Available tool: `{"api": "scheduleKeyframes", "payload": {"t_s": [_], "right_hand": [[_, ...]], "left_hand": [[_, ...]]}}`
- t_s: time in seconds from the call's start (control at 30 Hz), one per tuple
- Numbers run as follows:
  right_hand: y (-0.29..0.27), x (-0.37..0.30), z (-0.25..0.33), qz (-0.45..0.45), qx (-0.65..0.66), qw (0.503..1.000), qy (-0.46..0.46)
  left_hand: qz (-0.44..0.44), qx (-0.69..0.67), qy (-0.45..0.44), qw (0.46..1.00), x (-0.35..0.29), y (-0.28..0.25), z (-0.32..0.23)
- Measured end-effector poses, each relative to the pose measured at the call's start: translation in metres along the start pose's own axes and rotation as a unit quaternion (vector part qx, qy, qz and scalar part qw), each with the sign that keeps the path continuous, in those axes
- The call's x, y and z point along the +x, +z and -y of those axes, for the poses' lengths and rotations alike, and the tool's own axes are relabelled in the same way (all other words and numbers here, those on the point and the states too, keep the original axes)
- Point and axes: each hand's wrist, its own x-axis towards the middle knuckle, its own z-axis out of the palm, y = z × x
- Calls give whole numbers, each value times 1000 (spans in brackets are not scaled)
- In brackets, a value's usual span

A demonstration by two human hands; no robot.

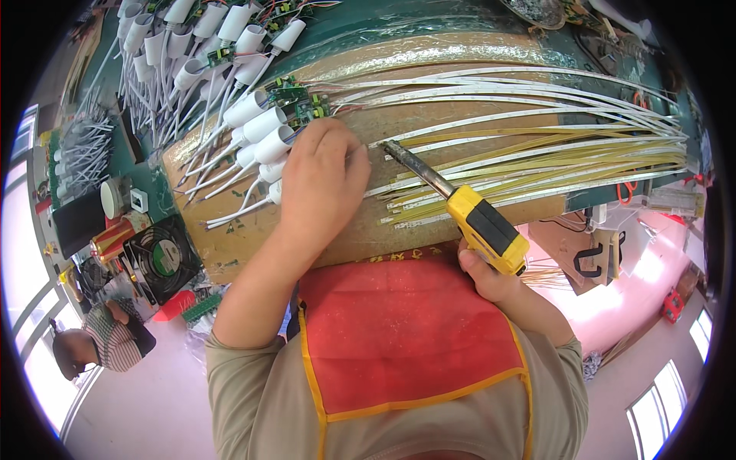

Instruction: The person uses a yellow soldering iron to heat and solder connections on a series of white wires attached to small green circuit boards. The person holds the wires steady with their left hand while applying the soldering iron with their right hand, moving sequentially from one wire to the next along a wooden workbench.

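My right hand point(489, 274) is wrapped round the yellow and black handle of a soldering gun point(484, 222). Its metal tip points up and left, close to the near ends of the LED strips point(468, 139). My left hand point(326, 172) is closed, fingers curled beside a row of white plastic tubes point(264, 126) with white cables. Its fingertips are partly hidden, so what they pinch cannot be made out. Small green circuit boards point(310, 107) with thin wires lie just beyond that hand. Some white strips run from these wires toward the right.
Many more white tubes with cables point(184, 57) are heaped at the far left of the brown board point(368, 238). A black fan point(161, 261) stands left of the board. Another person point(115, 333) is at the lower left. A metal dish point(537, 11) sits at the far edge.
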Motion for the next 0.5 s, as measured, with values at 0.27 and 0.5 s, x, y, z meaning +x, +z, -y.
{"api": "scheduleKeyframes", "payload": {"t_s": [0.27,0.5], "right_hand": [[0,0,0,12,-1,1000,-19],[2,-1,-3,20,-6,999,-24]], "left_hand": [[-21,30,8,999,-4,8,2],[-24,38,22,999,-3,8,3]]}}
